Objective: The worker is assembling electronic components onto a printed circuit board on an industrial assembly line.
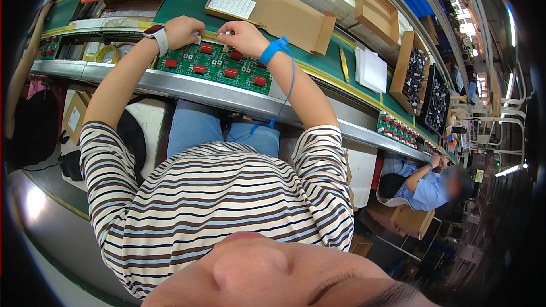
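L hand (185, 31) & R hand (242, 37) each pinched a white pc (227, 33) at PCB's (185, 68) far edge; loose grip could've dropped one.

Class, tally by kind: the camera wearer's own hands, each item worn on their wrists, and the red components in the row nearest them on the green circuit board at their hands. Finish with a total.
Hands (left hand, right hand): 2
White watch: 1
Blue wrist strap: 1
Red components, nearest row: 4
Total: 8
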`<action>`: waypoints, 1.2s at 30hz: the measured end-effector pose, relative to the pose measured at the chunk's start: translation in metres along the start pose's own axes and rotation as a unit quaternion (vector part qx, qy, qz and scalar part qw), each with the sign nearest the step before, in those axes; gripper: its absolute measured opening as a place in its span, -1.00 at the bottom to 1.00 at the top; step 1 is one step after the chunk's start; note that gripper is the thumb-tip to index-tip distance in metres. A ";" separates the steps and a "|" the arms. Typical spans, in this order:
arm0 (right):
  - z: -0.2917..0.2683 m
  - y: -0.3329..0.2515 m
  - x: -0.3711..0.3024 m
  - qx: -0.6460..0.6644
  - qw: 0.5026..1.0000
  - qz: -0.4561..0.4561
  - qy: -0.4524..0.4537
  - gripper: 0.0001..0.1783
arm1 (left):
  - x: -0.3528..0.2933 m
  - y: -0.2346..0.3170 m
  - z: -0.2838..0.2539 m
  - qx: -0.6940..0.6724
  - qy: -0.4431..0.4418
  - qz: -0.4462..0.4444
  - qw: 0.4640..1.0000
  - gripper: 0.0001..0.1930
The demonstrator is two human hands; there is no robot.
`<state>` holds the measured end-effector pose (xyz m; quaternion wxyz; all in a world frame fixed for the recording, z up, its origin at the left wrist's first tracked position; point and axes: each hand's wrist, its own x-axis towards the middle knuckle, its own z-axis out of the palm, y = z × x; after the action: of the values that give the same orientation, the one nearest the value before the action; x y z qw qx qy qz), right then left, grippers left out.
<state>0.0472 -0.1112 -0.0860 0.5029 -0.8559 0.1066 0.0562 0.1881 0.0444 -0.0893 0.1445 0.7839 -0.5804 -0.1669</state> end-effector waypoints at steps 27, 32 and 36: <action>0.017 0.005 0.013 -0.335 0.938 -0.070 0.058 -0.80 | -0.010 -0.029 0.003 -0.604 0.053 -0.154 0.780 -0.75; 0.012 -0.004 0.017 -0.284 0.950 -0.103 0.082 -0.71 | -0.012 -0.024 0.005 -0.639 0.016 -0.159 0.753 -0.67; 0.016 -0.019 0.031 -0.068 0.988 -0.125 0.061 -0.58 | -0.014 -0.012 0.004 -0.638 -0.007 -0.142 0.756 -0.62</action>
<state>0.0817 -0.0917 -0.0836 0.4388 -0.8967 0.0258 -0.0523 0.1931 0.0612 -0.0973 0.5821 0.5820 -0.2221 -0.5226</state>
